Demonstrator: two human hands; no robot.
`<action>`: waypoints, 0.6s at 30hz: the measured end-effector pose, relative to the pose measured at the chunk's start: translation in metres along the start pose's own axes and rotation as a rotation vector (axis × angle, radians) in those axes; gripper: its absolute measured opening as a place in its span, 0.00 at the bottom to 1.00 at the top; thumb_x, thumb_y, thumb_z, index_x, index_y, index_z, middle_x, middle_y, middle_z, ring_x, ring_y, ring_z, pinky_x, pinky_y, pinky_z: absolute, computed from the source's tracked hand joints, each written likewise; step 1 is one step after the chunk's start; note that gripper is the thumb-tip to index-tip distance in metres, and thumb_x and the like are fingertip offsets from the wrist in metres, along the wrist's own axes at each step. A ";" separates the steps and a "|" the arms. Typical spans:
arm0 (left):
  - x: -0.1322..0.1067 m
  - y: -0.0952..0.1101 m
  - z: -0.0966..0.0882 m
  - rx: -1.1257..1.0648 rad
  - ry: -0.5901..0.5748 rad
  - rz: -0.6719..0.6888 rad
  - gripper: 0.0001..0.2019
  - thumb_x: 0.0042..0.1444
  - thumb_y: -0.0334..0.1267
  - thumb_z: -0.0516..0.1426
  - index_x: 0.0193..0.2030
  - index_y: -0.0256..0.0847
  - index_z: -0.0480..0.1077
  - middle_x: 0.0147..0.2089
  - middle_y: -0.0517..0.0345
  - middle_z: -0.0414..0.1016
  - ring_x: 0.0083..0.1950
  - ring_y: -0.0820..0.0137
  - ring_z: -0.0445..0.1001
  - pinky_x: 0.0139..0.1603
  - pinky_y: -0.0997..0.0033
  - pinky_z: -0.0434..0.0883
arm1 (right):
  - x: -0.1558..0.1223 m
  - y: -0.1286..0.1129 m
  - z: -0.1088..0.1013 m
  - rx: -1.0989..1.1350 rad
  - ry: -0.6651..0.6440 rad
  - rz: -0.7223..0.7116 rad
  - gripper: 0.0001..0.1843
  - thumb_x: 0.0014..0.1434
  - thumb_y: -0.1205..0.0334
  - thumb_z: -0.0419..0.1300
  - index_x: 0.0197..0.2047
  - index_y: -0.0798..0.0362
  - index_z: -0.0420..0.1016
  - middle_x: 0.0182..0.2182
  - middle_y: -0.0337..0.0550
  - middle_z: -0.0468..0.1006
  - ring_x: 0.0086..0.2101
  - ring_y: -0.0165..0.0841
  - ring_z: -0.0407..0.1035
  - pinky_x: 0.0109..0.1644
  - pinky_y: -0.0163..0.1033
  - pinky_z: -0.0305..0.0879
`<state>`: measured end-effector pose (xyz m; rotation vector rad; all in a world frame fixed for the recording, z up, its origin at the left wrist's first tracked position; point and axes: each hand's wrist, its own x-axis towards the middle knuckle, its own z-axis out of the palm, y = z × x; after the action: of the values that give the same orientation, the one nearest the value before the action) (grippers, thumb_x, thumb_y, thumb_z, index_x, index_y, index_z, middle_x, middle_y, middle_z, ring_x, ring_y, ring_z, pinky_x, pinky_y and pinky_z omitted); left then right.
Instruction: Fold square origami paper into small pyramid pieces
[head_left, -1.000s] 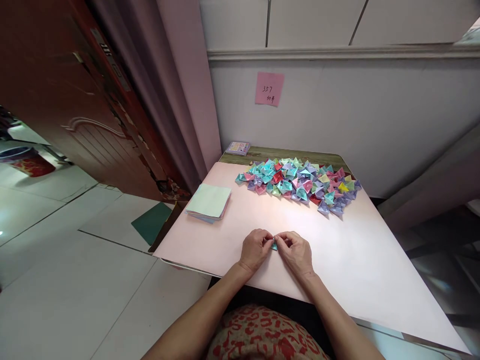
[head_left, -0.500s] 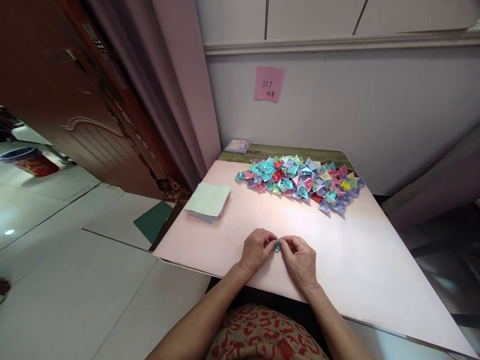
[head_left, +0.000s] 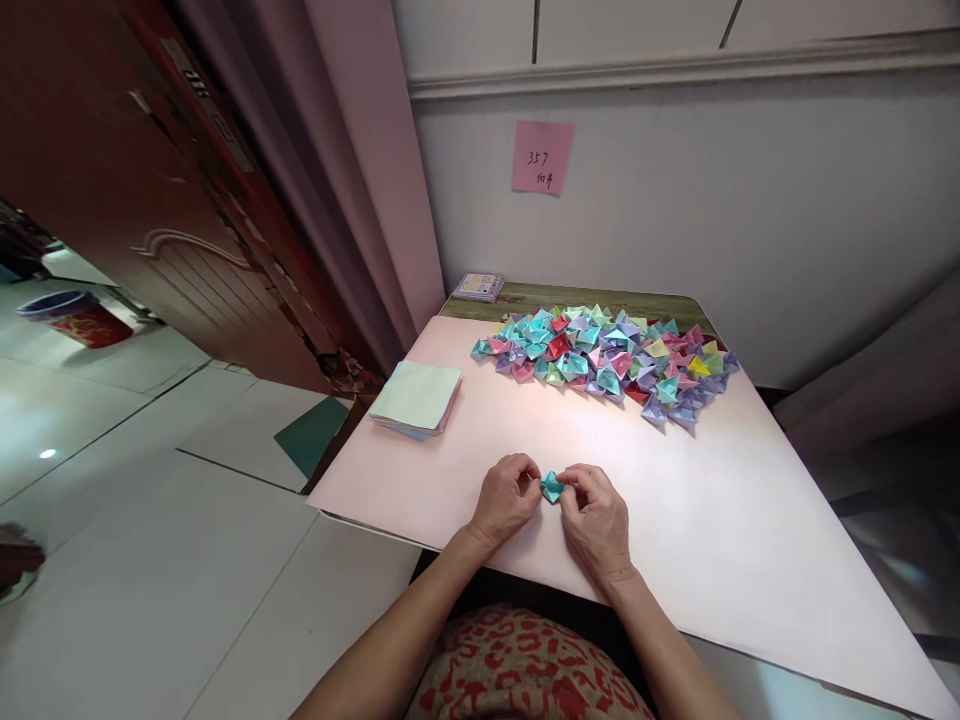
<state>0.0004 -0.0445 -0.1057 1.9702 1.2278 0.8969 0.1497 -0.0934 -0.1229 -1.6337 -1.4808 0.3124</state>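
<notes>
A small teal folded paper piece (head_left: pixel 552 487) sits between my two hands near the front edge of the pale pink table (head_left: pixel 735 520). My left hand (head_left: pixel 506 496) pinches its left side with curled fingers. My right hand (head_left: pixel 598 518) pinches its right side the same way. Farther back lies a wide pile of folded paper pieces (head_left: pixel 609 360) in teal, purple, pink, red and yellow. A stack of square paper sheets (head_left: pixel 417 399), pale green on top, rests at the table's left edge.
A small pack of paper (head_left: pixel 478 286) lies at the table's back left corner against the wall. A pink note (head_left: pixel 541 156) is stuck on the wall. A curtain and a dark wooden door stand to the left; tiled floor lies below.
My hands have drawn slightly apart, so more of the teal piece shows between them. The view has shifted a little.
</notes>
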 end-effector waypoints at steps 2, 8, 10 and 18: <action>0.001 -0.002 -0.002 -0.017 0.000 0.003 0.07 0.49 0.25 0.54 0.32 0.39 0.70 0.30 0.60 0.71 0.33 0.71 0.68 0.36 0.72 0.65 | 0.001 0.000 -0.001 0.012 -0.007 0.026 0.10 0.55 0.67 0.53 0.34 0.51 0.76 0.36 0.42 0.77 0.31 0.32 0.71 0.39 0.37 0.66; 0.006 -0.003 -0.006 0.021 -0.104 0.050 0.13 0.48 0.22 0.52 0.30 0.41 0.75 0.33 0.58 0.73 0.37 0.69 0.70 0.41 0.71 0.66 | 0.003 0.001 -0.004 0.031 -0.030 0.034 0.11 0.54 0.68 0.53 0.32 0.51 0.76 0.36 0.43 0.77 0.34 0.33 0.71 0.39 0.37 0.65; 0.007 0.001 -0.007 0.104 -0.127 0.059 0.12 0.49 0.22 0.53 0.30 0.41 0.75 0.33 0.57 0.73 0.39 0.68 0.70 0.43 0.69 0.66 | 0.005 0.001 -0.006 0.014 -0.058 0.021 0.11 0.54 0.68 0.52 0.32 0.51 0.77 0.36 0.43 0.77 0.34 0.34 0.71 0.40 0.37 0.65; 0.005 0.024 -0.009 0.398 -0.179 0.020 0.07 0.55 0.30 0.54 0.35 0.40 0.74 0.38 0.54 0.76 0.42 0.64 0.72 0.47 0.65 0.65 | 0.018 -0.010 -0.016 -0.234 -0.307 0.083 0.13 0.55 0.69 0.53 0.37 0.52 0.80 0.34 0.44 0.80 0.34 0.36 0.73 0.40 0.37 0.63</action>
<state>0.0067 -0.0472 -0.0803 2.3162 1.3612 0.4960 0.1590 -0.0846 -0.1001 -1.9018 -1.7326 0.4677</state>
